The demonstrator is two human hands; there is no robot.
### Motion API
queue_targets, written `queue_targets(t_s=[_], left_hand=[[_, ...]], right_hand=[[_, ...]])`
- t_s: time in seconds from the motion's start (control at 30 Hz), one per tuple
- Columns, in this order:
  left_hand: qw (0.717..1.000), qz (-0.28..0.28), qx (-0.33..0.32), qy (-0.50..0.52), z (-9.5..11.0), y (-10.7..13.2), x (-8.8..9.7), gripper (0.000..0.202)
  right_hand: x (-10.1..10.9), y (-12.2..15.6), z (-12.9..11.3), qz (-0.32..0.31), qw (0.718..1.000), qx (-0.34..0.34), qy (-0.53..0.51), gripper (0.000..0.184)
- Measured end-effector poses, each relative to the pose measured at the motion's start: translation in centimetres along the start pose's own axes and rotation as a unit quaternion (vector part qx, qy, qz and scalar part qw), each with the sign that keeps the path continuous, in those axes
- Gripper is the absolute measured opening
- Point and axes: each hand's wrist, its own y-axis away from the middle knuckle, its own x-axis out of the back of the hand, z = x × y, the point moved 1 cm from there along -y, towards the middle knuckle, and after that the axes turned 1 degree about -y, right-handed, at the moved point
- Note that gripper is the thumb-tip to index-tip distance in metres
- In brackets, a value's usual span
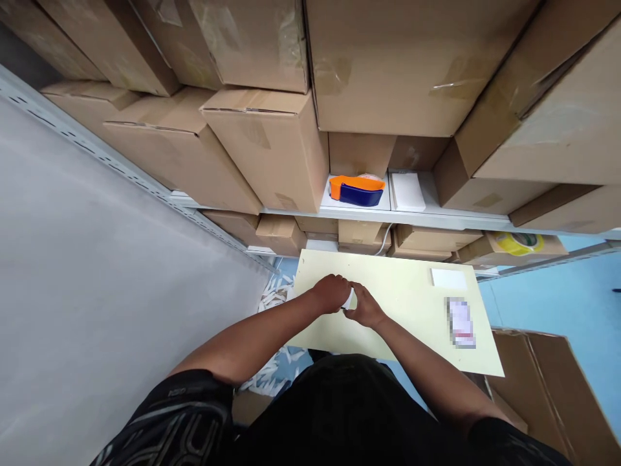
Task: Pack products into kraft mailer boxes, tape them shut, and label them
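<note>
On the near-left part of the pale yellow table (402,291), the two hands meet around a small white piece (350,299). The left hand (332,292) is curled over it from the left side, with the fingers bent inward. The right hand (365,309) pinches its other edge with the fingertips. Both hands grasp the same piece. It is either just above the table surface or resting on it; I cannot tell which. What kind of thing the piece is cannot be seen, because the hands cover most of it.

Further right on the table lies a flat white card (449,278), well apart from the hands. Nearer to the person there is a blurred white and red item (461,322). Beside the left edge of the table, many white scraps (275,299) lie on the blue floor (543,291). An open carton (553,388) stands at the right of the table, low in the view.

Behind the table is a metal shelf (369,213) filled with cardboard boxes (272,149). Between the boxes, on the shelf board, an orange and blue tape dispenser (358,190) rests just beside a white box (407,191). A roll of yellow tape (521,243) lies on a lower box at the right. A grey wall (72,291) closes the left side.
</note>
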Motion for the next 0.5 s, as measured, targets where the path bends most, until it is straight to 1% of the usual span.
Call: queue_targets(t_s=[0.1, 0.2, 0.3, 0.37, 0.43, 0.5], left_hand=[[1.000, 0.000, -0.003, 0.001, 0.2, -0.1, 0.5, 0.057], [0.999, -0.018, -0.023, -0.014, -0.1, 0.6, 0.8, 0.060], [0.999, -0.006, -0.036, -0.020, -0.5, 1.5, 0.4, 0.048], [0.999, 0.007, -0.044, -0.007, -0.6, 1.8, -0.1, 0.040], [0.998, 0.008, -0.058, 0.004, -0.3, 1.8, -0.5, 0.038], [0.998, 0.009, -0.055, 0.014, 0.1, 1.5, -0.5, 0.036]], right_hand=[[0.3, -0.2, -0.1, 0.003, 1.000, -0.018, 0.003, 0.093], [0.8, -0.2, -0.1, -0.006, 1.000, -0.015, -0.012, 0.084], [1.0, 0.4, 0.2, -0.016, 0.999, -0.019, -0.039, 0.075], [1.1, 1.0, 0.4, -0.020, 0.998, -0.021, -0.061, 0.075], [1.3, 1.5, 0.5, -0.031, 0.996, -0.020, -0.076, 0.075], [1.6, 2.0, 0.5, -0.042, 0.995, -0.022, -0.083, 0.074]])
